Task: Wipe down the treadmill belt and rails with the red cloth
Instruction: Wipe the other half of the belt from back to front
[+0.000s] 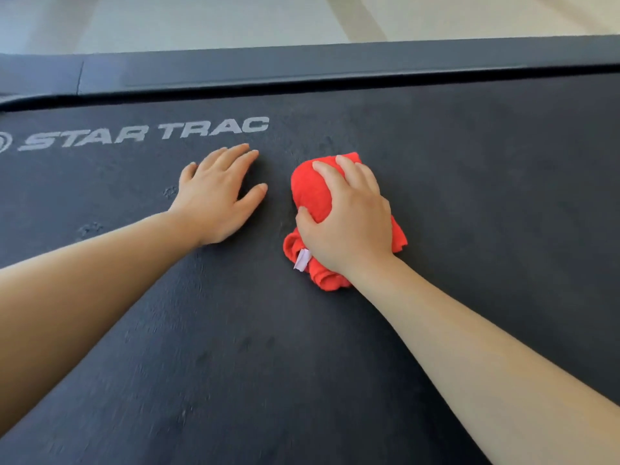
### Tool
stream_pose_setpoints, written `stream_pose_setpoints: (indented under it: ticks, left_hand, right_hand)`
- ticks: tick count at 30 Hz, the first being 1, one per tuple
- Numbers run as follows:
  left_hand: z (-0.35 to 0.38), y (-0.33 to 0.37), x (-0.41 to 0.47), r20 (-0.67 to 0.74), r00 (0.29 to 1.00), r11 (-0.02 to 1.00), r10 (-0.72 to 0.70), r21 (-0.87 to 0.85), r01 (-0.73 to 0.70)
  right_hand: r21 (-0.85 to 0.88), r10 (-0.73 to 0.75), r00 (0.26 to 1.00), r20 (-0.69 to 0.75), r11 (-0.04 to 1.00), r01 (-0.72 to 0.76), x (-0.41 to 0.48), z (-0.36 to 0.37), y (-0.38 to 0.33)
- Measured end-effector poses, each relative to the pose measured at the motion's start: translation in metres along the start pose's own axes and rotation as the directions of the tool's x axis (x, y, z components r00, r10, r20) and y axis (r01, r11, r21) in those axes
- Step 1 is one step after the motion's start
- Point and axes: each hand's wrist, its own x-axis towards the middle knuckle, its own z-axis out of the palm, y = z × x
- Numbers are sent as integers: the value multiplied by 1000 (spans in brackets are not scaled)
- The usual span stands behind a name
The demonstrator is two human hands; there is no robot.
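Two hands are laid on the belt (469, 196), side by side and well short of the far rail (302, 70). The cloth (310, 189) is bunched under the right hand (349, 218), so no reach is needed: the cloth is already pinned to the belt near its middle, a little towards the far edge. Its long axis runs from the near side towards the far rail, roughly in line with the right forearm; a pale tag (302, 260) shows at its near end. The right hand is clenched over the bunch, fingers curled over the far end and thumb pressed into the left side, the wrist held low and the arm stretched forward. The left hand (218, 199) is spread flat and empty on the belt just beside the cloth, apart from it, below the printed logo (147, 132); it appears to be used as a brace. Dusty marks can be seen on the belt to the left. The belt is judged to be mid-wipe, with the rail not yet reached. The next stroke would probably be carried by the right arm alone, and the rail lies straight ahead of it.
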Motion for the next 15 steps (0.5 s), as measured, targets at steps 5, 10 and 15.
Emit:
stream_pose_setpoints:
  ticks: [5,10,15]
  left_hand:
    - [12,-5,11,-21,998,996,-62,57,63]
    - [6,-2,10,-42,995,995,-95,7,95]
    - [5,-4,11,-49,993,994,-107,-24,106]
  right_hand:
    - [-6,20,999,-27,1000,-20,53,13,5]
    - [2,4,1000,-24,1000,-4,106,26,6]
    - [-19,6,1000,-7,1000,-6,167,40,6]
